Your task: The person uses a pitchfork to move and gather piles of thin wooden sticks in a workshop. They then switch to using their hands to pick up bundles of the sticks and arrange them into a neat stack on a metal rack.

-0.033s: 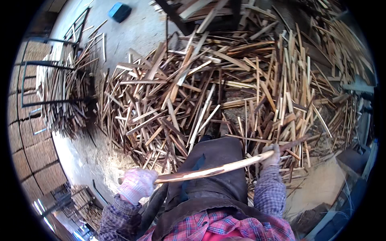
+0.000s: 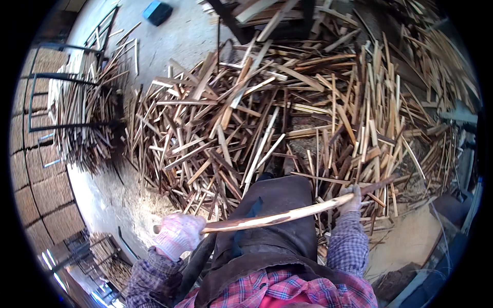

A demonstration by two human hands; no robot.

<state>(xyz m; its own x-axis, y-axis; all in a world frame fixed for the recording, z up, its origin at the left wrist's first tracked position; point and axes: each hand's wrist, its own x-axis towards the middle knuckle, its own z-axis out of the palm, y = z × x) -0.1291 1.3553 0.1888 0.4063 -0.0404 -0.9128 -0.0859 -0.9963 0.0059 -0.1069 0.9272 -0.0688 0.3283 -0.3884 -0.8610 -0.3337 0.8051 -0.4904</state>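
A long, slightly bent wood strip (image 2: 277, 217) with patches of dark bark lies across in front of me, above my dark apron (image 2: 280, 197). Around its left part, close to the end, my gloved left hand (image 2: 178, 233) is closed. Farther along, my gloved right hand (image 2: 351, 199) grips the strip, and its dark tip sticks out past that hand to the right. The strip rises a little toward the right. Beyond both hands spreads a big heap of loose wood strips (image 2: 205, 133), crossing at many angles.
At the left a black metal rack (image 2: 67, 126) holds a bundle of sticks, with stacked wood bundles (image 2: 56, 187) behind it. A blue container (image 2: 157, 13) sits on the concrete floor (image 2: 177, 38) at the far left. Machine parts (image 2: 457, 205) and a wooden board (image 2: 408, 236) are on the right.
The whole view has shifted slightly. Both hands keep their hold on the wood strip, which stays in nearly the same position.
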